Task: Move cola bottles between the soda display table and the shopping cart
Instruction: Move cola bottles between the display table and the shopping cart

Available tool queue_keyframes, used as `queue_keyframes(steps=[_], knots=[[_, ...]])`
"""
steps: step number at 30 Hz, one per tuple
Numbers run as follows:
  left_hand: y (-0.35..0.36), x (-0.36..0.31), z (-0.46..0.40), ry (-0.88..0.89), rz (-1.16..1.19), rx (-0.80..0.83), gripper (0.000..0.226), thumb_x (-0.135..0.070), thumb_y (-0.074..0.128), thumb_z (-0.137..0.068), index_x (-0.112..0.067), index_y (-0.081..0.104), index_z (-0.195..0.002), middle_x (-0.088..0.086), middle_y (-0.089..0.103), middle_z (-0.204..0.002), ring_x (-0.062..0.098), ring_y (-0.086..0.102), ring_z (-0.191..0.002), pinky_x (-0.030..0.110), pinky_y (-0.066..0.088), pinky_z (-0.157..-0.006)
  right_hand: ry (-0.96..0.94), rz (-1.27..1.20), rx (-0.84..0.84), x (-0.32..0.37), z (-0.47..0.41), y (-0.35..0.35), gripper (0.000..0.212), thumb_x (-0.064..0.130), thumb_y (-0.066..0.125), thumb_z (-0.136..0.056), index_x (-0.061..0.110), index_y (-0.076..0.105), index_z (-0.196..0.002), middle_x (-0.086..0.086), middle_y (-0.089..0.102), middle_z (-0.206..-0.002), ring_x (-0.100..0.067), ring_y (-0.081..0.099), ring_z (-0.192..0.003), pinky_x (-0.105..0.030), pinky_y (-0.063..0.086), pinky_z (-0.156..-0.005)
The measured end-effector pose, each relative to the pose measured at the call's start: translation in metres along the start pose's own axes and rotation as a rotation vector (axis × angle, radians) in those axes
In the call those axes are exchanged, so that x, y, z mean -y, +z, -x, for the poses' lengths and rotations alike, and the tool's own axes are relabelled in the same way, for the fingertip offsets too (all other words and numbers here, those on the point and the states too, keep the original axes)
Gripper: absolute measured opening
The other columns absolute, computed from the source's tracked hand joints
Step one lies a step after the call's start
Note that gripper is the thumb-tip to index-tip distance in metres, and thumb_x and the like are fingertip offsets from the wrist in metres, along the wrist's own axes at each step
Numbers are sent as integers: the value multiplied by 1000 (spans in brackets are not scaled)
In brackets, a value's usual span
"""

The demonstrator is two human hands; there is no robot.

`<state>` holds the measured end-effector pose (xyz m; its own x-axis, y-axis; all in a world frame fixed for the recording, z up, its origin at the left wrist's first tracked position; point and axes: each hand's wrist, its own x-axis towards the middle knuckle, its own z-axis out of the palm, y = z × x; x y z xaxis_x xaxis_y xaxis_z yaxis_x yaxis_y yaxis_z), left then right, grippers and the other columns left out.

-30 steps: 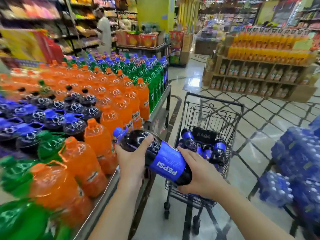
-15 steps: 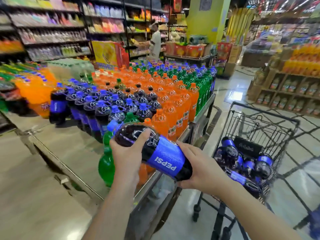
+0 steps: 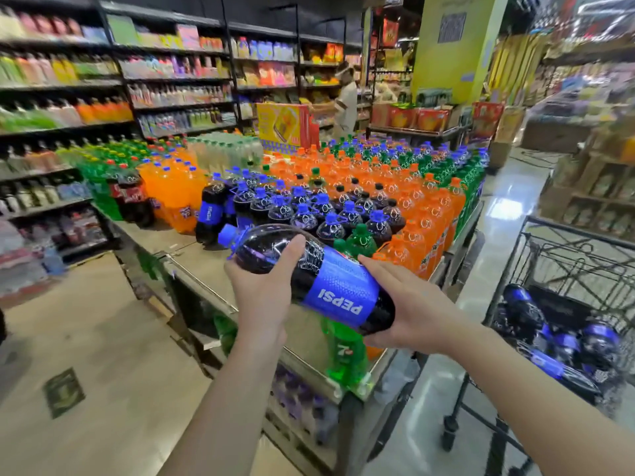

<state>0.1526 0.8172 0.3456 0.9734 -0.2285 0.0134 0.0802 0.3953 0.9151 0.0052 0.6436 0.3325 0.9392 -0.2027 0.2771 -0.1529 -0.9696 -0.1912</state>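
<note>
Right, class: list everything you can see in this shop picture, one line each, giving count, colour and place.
Held Pepsi bottle: one, dark cola, blue label and cap, tilted above the table's near end.
Display table: one, grey metal, centre.
Cola bottles on table: many, blue-capped, clustered mid-table.
Orange soda bottles: many, right side of table.
Green 7up bottle: one, near table corner.
Shopping cart: one, black wire, right.
Cola bottles in cart: several, lying down.
Wall shelves: stocked, left and back.
Left hand: grip near the neck.
Right hand: cradles the base.
</note>
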Motion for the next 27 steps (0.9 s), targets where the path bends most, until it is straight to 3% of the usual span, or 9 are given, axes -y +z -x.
queue_keyframes(steps=[3,7,15,21,27], knots=[[-31,-15,-17,20,-7,-28,103,-54,99,-43,-29,50,-130,-2,73,-123,20,75,-107,50,61,-97,-32,-11,28,30,-22,9,131,60,86,-66,32,5,-164,9,26,-165,-13,31,-146,-33,40,-111],[-68,-26,-41,43,-7,-86,101,-48,98,-50,-22,50,-135,0,72,-124,16,75,-106,44,62,-95,-81,-45,59,59,-58,28,129,60,84,-64,34,6,-164,11,28,-163,-10,31,-145,-29,38,-109],[-129,-22,-124,36,-14,-271,111,-55,101,-45,-27,50,-139,0,74,-125,23,75,-110,54,59,-100,-210,-106,144,89,-164,86,128,56,85,-65,33,6,-164,10,26,-165,-11,30,-146,-30,37,-114],[-144,-19,-213,33,-9,-365,89,-37,99,-62,-27,46,-134,1,73,-120,23,76,-105,57,60,-97,-303,-136,194,87,-277,123,126,55,85,-64,34,10,-163,13,27,-163,-11,32,-145,-37,39,-114],[-135,-22,-310,53,7,-399,95,-38,99,-59,-25,45,-137,2,72,-121,24,75,-106,56,59,-98,-365,-170,223,74,-392,145,122,50,87,-67,34,13,-162,18,29,-160,-5,31,-142,-32,39,-111]])
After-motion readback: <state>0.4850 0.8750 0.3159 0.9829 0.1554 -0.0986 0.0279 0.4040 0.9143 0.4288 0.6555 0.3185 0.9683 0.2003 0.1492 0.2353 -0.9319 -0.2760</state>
